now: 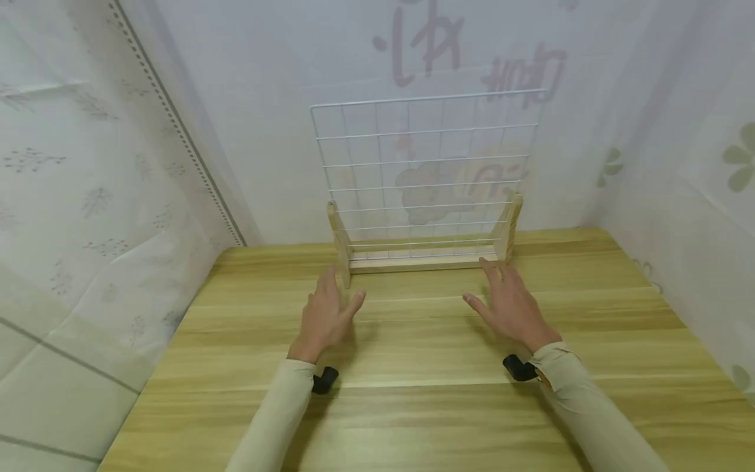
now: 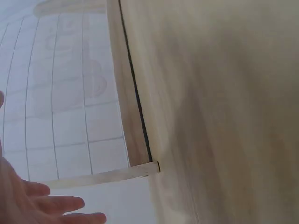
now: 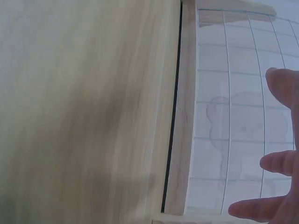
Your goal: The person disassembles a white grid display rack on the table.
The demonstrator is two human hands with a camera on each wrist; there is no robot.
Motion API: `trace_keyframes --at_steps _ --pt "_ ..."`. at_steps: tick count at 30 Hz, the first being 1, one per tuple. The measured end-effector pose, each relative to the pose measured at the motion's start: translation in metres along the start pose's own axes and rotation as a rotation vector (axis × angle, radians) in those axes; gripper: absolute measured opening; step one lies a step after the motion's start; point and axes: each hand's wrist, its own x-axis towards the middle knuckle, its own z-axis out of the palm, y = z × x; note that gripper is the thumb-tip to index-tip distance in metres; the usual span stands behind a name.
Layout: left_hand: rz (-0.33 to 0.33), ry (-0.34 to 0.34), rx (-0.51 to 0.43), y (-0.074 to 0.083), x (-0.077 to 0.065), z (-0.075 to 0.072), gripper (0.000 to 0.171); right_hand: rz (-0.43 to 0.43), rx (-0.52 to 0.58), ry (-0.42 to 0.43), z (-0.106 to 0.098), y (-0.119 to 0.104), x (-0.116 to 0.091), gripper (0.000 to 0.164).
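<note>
A white wire grid rack (image 1: 425, 160) stands upright in a wooden base (image 1: 421, 263) at the back of the table. My left hand (image 1: 324, 314) hovers by the base's left end, fingers spread and nothing in them. Near the right end is my right hand (image 1: 512, 305), also spread and holding nothing. In the left wrist view, the left fingers (image 2: 58, 204) are beside the wooden side piece (image 2: 103, 176). The right wrist view has the right fingers (image 3: 261, 207) in front of the wire grid (image 3: 229, 107); whether they touch it I cannot tell.
The wood-grain table (image 1: 413, 419) reaches back to a white printed cloth (image 1: 265, 131) behind the rack. More patterned cloth (image 1: 77, 196) hangs on the left, and flowered cloth (image 1: 696, 164) on the right. Black wrist devices (image 1: 519, 368) sit under both wrists.
</note>
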Motion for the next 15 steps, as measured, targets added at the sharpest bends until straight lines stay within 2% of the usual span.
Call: trace_keyframes --at_steps 5,8,15 --pt "0.019 0.003 -0.134 -0.009 0.011 -0.003 0.083 0.049 0.035 -0.016 -0.004 0.006 0.003 0.082" --pt "0.019 0.012 -0.226 -0.015 0.016 -0.004 0.077 0.045 0.047 -0.001 -0.005 0.010 0.004 0.081" --pt "0.010 -0.005 -0.419 -0.021 0.030 -0.010 0.072 -0.024 0.103 0.177 -0.008 0.020 0.010 0.073"
